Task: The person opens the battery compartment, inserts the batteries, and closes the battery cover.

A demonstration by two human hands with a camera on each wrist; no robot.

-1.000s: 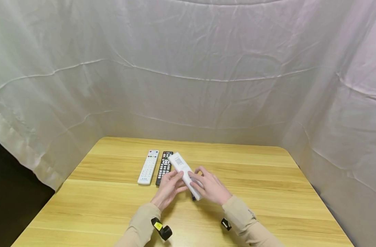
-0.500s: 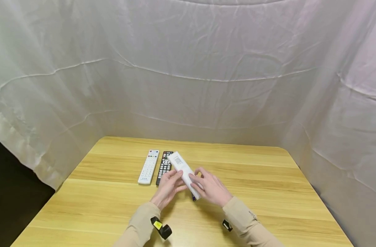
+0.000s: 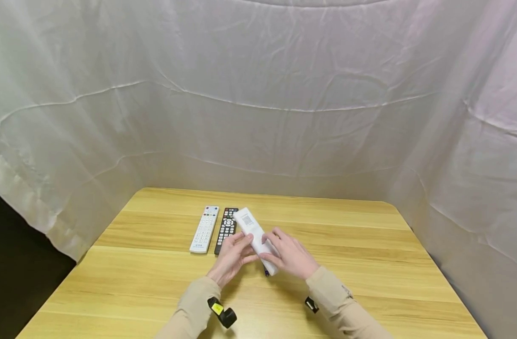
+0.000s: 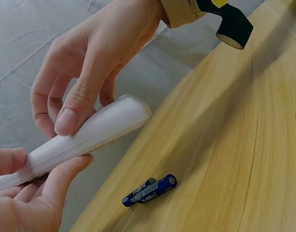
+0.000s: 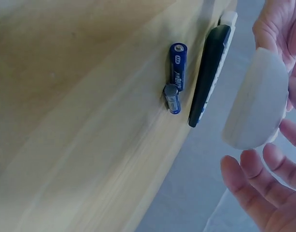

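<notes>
A white remote control (image 3: 246,220) is held back face up above the table, a printed label near its far end. My left hand (image 3: 230,259) grips it from the left, thumb on its edge and fingers underneath. My right hand (image 3: 294,254) lies over its nearer half with fingers bent. In the left wrist view the right thumb (image 4: 68,121) presses on the remote's back, and the other fingers curl over its far side. Two blue batteries (image 4: 150,190) lie together on the wood below, almost wholly hidden in the head view.
Left of my hands, a second white remote (image 3: 204,230) and a black remote (image 3: 227,223) lie buttons up, side by side, on the wooden table (image 3: 347,226). My left hand partly covers the black one. Grey cloth (image 3: 283,132) hangs around the back and sides.
The fingers of my right hand have shifted slightly on the remote's back, and its far end has moved a little to the right. My left hand keeps its grip.
</notes>
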